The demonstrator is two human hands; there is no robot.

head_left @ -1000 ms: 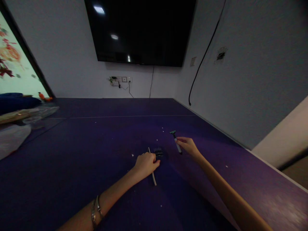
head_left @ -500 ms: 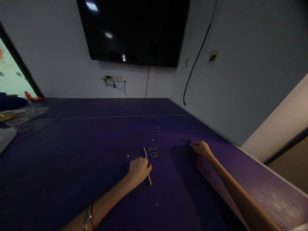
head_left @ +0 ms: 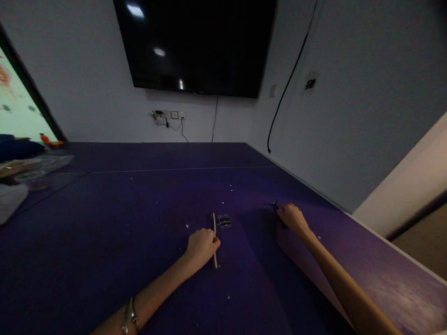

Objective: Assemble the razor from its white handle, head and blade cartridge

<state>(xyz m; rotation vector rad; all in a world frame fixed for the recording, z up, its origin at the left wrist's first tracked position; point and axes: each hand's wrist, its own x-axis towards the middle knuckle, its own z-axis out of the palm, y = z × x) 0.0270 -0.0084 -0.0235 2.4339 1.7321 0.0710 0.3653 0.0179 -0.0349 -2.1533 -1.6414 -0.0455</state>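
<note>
The left hand (head_left: 201, 244) is closed around a pale stick (head_left: 214, 227), which pokes out both beyond and nearer than the grip. The right hand (head_left: 294, 218) appears closed on a razor (head_left: 274, 204): the dark head juts past the fingertips, while the palm hides most of the handle. Just beyond the left grip, to its right, a small clear-and-black piece (head_left: 224, 220) lies untouched on the purple tabletop (head_left: 139, 251).

As far as one can judge, the three articles are already set apart in a loose row; neither hand has let go yet, so releasing remains undone.

Counted: one stick, one razor, one clear-and-black piece, and several white specks (head_left: 187, 226) around the grips, too tiny to number surely.
</note>
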